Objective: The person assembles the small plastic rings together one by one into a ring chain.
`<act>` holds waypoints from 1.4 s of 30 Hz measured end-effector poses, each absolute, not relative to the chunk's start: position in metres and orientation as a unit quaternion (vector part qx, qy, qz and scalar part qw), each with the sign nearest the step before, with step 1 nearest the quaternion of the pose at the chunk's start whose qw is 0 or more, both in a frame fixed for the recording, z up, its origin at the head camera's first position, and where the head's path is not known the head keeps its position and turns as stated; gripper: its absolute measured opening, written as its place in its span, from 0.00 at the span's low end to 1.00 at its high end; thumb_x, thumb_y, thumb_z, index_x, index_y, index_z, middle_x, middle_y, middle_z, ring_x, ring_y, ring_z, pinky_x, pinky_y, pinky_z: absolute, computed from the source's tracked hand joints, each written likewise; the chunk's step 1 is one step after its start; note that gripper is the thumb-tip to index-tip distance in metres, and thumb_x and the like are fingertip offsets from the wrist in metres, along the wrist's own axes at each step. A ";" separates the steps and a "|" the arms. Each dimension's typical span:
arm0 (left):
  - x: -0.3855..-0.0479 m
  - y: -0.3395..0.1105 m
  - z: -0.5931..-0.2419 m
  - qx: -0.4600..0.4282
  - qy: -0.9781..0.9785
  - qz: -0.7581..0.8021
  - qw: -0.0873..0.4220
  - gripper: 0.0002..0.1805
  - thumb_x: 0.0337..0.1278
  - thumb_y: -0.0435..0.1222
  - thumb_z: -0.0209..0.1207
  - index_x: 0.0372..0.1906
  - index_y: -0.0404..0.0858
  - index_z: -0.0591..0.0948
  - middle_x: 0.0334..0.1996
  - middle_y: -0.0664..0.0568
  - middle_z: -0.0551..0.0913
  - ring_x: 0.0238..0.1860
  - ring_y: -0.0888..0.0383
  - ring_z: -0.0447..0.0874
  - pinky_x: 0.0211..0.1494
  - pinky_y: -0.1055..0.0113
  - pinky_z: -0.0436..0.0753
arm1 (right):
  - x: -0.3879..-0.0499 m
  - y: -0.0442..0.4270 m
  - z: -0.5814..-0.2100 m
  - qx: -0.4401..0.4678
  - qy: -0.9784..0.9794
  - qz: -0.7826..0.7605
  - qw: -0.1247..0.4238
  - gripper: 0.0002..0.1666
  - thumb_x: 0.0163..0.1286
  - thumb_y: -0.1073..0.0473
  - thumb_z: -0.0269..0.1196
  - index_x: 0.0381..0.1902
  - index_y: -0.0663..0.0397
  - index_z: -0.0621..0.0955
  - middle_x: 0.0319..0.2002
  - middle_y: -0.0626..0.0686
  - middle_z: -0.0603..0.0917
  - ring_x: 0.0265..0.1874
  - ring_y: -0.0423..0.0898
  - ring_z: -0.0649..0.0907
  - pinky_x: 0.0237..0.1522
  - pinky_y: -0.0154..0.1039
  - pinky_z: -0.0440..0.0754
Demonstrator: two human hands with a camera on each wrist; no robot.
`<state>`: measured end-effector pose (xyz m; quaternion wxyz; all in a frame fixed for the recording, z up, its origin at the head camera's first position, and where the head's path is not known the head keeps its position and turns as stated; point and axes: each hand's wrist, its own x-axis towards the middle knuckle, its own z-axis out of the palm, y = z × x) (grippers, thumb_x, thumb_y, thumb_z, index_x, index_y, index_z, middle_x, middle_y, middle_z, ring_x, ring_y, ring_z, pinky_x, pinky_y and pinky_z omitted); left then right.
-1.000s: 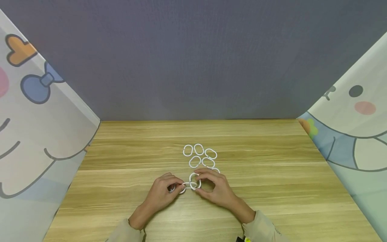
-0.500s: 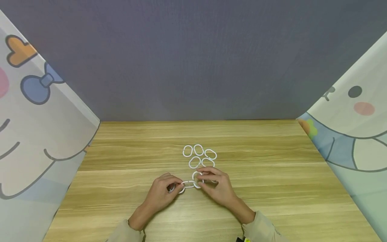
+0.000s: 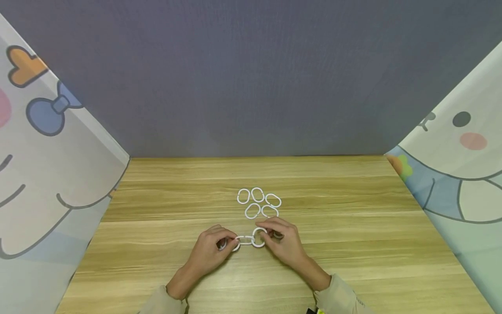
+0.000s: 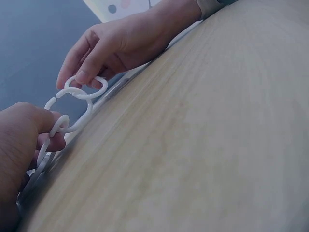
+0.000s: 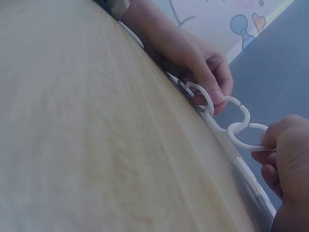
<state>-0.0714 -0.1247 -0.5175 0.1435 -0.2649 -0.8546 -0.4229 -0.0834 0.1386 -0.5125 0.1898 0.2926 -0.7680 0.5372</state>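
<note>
In the head view, my left hand (image 3: 211, 248) pinches one end of a short chain of white plastic C-shaped links. My right hand (image 3: 286, 244) holds the rightmost link (image 3: 254, 244) between thumb and fingers. Between the hands, a middle link (image 3: 246, 244) passes through that rightmost link and one at the left fingertips. The left wrist view shows the middle link (image 4: 90, 112) with a small gap in its rim. More chain hangs below the left hand, partly hidden by its fingers. From the right wrist view, the rightmost link (image 5: 233, 138) is hooked through the middle one.
Several loose white links, among them an oval link (image 3: 238, 197), lie on the wooden table (image 3: 176, 196) just beyond the hands. Another white link is partly hidden behind the right hand. A grey panel (image 3: 251, 87) stands at the back, with cartoon-printed panels (image 3: 78, 174) at both sides.
The rightmost link has moved slightly right and now lies with its outer side in my right fingers. My right hand has shifted its grip on it. The left hand stays put.
</note>
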 end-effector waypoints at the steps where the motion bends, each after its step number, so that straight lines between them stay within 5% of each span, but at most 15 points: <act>1: -0.071 -0.125 -0.518 -0.265 -0.855 -0.423 0.143 0.07 0.59 0.31 0.80 0.36 0.46 0.93 0.28 0.67 0.82 0.29 0.72 0.74 0.30 0.74 0.78 | -0.083 0.138 -0.512 0.289 -0.770 0.536 0.190 0.19 0.60 0.80 0.77 0.48 0.62 0.93 0.40 0.57 0.92 0.30 0.42 0.85 0.29 0.36 0.87; 22: -0.071 -0.125 -0.515 -0.206 -0.868 -0.425 0.155 0.05 0.62 0.34 0.79 0.33 0.45 0.93 0.26 0.68 0.82 0.28 0.73 0.72 0.29 0.73 0.77 | -0.083 0.139 -0.511 0.235 -0.788 0.539 0.184 0.13 0.61 0.76 0.79 0.36 0.56 0.91 0.30 0.48 0.89 0.27 0.37 0.82 0.25 0.33 0.81; 31: -0.074 -0.127 -0.515 -0.143 -0.875 -0.396 0.238 0.10 0.62 0.30 0.77 0.26 0.43 0.90 0.22 0.62 0.82 0.26 0.72 0.73 0.27 0.73 0.78 | -0.083 0.141 -0.512 0.258 -0.798 0.522 0.155 0.14 0.61 0.73 0.81 0.36 0.51 0.91 0.32 0.45 0.89 0.26 0.46 0.82 0.24 0.34 0.78; 38: -0.074 -0.127 -0.516 -0.213 -0.842 -0.412 0.276 0.11 0.53 0.25 0.79 0.36 0.42 0.92 0.28 0.61 0.86 0.28 0.64 0.77 0.29 0.74 0.78 | -0.083 0.141 -0.515 0.267 -0.799 0.521 0.139 0.12 0.62 0.71 0.82 0.37 0.50 0.92 0.32 0.44 0.90 0.25 0.44 0.81 0.23 0.33 0.75; 42: -0.071 -0.120 -0.514 -0.260 -0.825 -0.432 0.256 0.13 0.53 0.24 0.80 0.41 0.41 0.93 0.33 0.59 0.90 0.34 0.60 0.81 0.33 0.77 0.83 | -0.082 0.140 -0.514 0.267 -0.805 0.514 0.132 0.12 0.63 0.70 0.82 0.37 0.49 0.92 0.32 0.43 0.90 0.26 0.40 0.81 0.23 0.32 0.76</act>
